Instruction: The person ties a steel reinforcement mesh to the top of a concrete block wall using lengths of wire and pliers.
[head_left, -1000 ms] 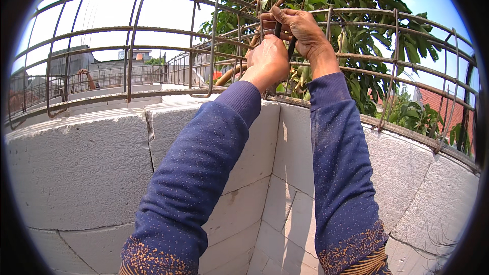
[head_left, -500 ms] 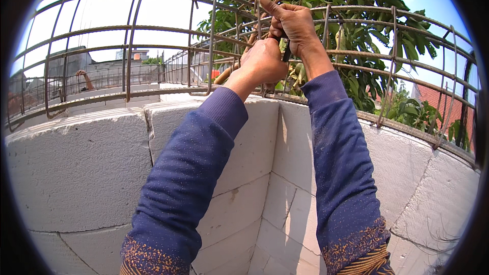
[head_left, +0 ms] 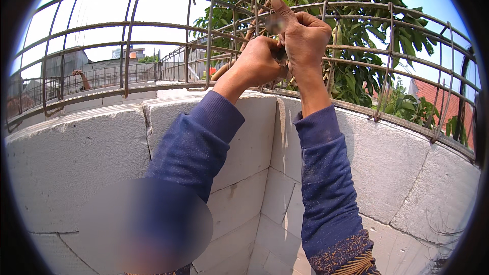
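Head view: the left hand (head_left: 259, 62) is curled around a dark object (head_left: 280, 55); the right hand (head_left: 306, 35), thumb raised, has shifted rightward, its grip unclear. Handling apparently continues at the rebar cage (head_left: 210, 35), above the block wall (head_left: 387, 158)'s inner corner.

A rebar cage (head_left: 209, 35) runs along the top edges of the block wall (head_left: 76, 158), left and right of its inner corner. Above that corner are the left hand (head_left: 259, 60) and, right of it and slightly higher, the right hand (head_left: 305, 40). A tree (head_left: 364, 0) stands behind the corner and right run, a roof (head_left: 430, 90) behind the right end, buildings (head_left: 114, 67) behind the left run.
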`<action>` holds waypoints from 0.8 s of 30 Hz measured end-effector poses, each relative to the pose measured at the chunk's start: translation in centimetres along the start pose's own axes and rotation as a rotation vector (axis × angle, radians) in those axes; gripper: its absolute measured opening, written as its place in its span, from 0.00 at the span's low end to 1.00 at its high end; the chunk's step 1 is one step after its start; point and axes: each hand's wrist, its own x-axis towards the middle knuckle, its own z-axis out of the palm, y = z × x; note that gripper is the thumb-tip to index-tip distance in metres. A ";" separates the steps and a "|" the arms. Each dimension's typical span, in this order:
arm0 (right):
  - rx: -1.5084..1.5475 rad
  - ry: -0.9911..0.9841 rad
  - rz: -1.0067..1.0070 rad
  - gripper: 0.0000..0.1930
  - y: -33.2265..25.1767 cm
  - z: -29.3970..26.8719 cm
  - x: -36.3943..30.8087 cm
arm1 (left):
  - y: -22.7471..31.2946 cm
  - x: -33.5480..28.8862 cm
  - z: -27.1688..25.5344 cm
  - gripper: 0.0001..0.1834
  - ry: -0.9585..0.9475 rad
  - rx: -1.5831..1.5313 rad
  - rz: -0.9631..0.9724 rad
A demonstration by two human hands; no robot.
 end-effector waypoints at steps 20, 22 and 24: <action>0.116 -0.279 0.085 0.21 -1.8 -0.5 2.7 | -0.8 1.4 0.3 0.18 0.205 0.158 -0.037; 0.050 -0.289 0.080 0.28 -0.3 -1.7 3.6 | -0.6 1.5 0.6 0.16 0.214 0.174 -0.020; -0.001 -0.311 0.160 0.32 0.4 -2.4 4.0 | -0.2 1.7 0.8 0.15 0.202 0.248 -0.006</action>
